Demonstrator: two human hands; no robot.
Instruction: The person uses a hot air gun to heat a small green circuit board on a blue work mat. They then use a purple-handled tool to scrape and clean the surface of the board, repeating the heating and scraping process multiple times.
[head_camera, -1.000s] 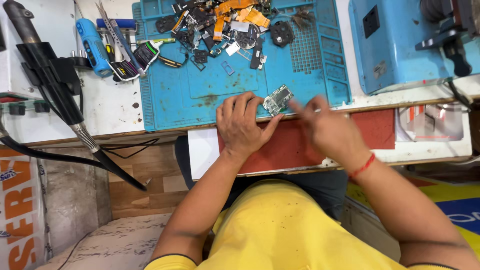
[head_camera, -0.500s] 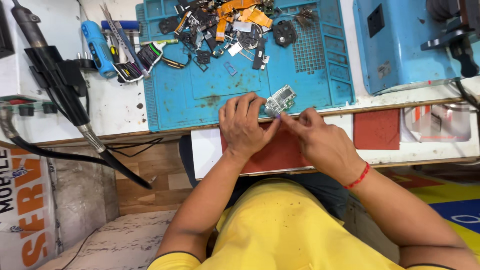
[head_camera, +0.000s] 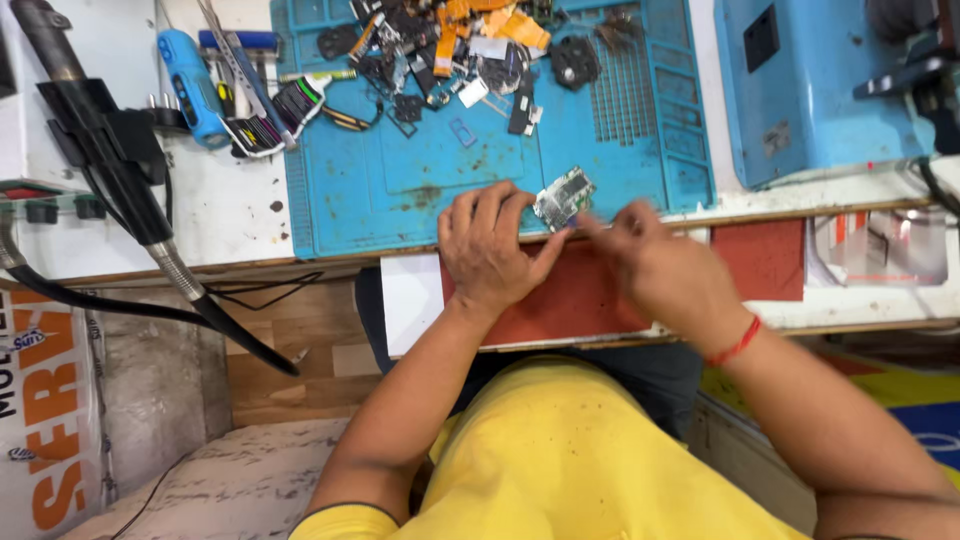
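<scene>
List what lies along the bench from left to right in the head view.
Black hot-air wand → blue handheld tool → blue work mat → small circuit board → blue machine housing.

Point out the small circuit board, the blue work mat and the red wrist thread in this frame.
small circuit board (head_camera: 565, 193), head view, on the middle of its metal-shielded face.
blue work mat (head_camera: 450, 165), head view, on a bare patch at its centre.
red wrist thread (head_camera: 738, 343), head view, on the band across the right wrist.
</scene>
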